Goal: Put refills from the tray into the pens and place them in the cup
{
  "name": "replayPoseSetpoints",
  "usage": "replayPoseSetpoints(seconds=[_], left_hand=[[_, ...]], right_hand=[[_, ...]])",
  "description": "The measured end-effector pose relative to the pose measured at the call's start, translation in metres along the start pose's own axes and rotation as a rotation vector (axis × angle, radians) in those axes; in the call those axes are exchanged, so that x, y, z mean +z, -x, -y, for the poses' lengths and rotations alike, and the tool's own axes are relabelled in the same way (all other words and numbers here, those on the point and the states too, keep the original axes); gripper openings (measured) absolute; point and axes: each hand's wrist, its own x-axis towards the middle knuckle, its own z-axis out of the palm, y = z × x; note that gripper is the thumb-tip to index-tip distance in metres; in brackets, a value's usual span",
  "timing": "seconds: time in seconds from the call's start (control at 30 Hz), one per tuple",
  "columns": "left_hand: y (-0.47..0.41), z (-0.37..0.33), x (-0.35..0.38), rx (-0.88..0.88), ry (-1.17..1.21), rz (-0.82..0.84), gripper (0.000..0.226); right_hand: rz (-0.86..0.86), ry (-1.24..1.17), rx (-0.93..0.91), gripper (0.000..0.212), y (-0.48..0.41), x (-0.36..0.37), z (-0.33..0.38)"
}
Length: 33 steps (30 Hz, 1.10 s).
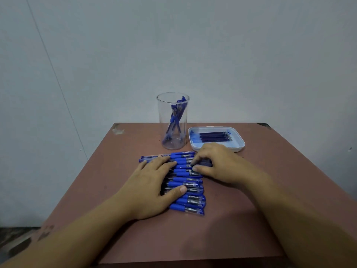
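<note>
Table [222, 229]: reddish-brown top set against a pale wall, chipped at its two far corners.
Pens [186, 182]: a row of blue pens lies side by side across the middle of the table, each pointing left to right, blue grips and clear barrels showing; the row runs from near the cup down toward the person.
Left hand [154, 186]: lies flat, palm down, on the left part of the row, fingers spread and stretched toward the far pens, thumb resting across the pens lower in the row; it grips nothing.
Right hand [218, 165]: rests on the right ends of the far pens, fingers curled, with fingertips [194, 163] and thumb closing on one pen; whether that pen is lifted off the table I cannot tell.
Cup [173, 120]: tall clear cup standing upright behind the row, holding a few blue pens that lean against its wall.
Tray [239, 141]: white square tray with rounded corners, just right of the cup and just beyond the right hand.
Refills [214, 136]: a bundle of dark blue refills lies side by side in the tray.
</note>
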Motion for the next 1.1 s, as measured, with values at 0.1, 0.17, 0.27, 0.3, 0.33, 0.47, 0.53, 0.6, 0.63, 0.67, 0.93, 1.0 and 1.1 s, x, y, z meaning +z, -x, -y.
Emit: replayPoseSetpoints(seconds=[0.1,0.17,0.27,0.3,0.33,0.47,0.53,0.6,0.63,0.67,0.93,1.0,1.1], left_hand=[[0.001,-0.002,0.0,-0.001,0.002,0.0,0.095],[0.001,-0.003,-0.001,-0.008,0.0,0.002,0.094],[0.001,-0.003,-0.001,-0.017,-0.004,0.006,0.095],[0.001,-0.003,-0.002,-0.019,-0.004,0.006,0.095],[0.001,-0.003,-0.002,-0.02,-0.004,0.005,0.095],[0.002,-0.004,-0.003,-0.015,-0.007,0.002,0.094],[0.001,-0.004,-0.004,-0.015,-0.009,0.004,0.093],[0.001,-0.003,-0.004,-0.014,-0.008,0.0,0.093],[0.001,-0.004,-0.005,-0.012,-0.006,-0.003,0.093],[0.001,-0.004,-0.005,-0.011,-0.003,-0.003,0.093],[-0.006,-0.003,-0.018,0.11,0.033,-0.212,0.063],[-0.012,-0.006,-0.026,0.191,0.006,-0.283,0.052],[-0.021,-0.013,-0.036,0.269,0.023,-0.301,0.041]], right_hand=[[-0.007,0.003,-0.006,0.011,0.002,0.001,0.002],[-0.014,0.0,-0.008,0.01,0.002,0.0,0.003],[-0.054,-0.055,-0.022,0.013,0.006,-0.003,0.005],[-0.06,-0.084,-0.034,0.013,0.008,-0.004,0.006],[-0.053,-0.117,-0.048,0.013,0.01,-0.006,0.006],[0.065,-0.213,-0.074,0.013,0.017,-0.01,0.014],[0.111,-0.191,-0.074,0.012,0.018,-0.009,0.016],[0.136,-0.17,-0.067,0.009,0.017,-0.009,0.019],[0.142,-0.166,-0.058,0.007,0.017,-0.008,0.02],[0.141,-0.163,-0.045,0.007,0.017,-0.007,0.02],[0.01,-0.325,0.039,0.004,0.02,-0.027,0.018],[-0.038,-0.356,0.033,0.004,0.023,-0.038,0.018],[-0.107,-0.392,0.007,0.003,0.031,-0.044,0.014]])
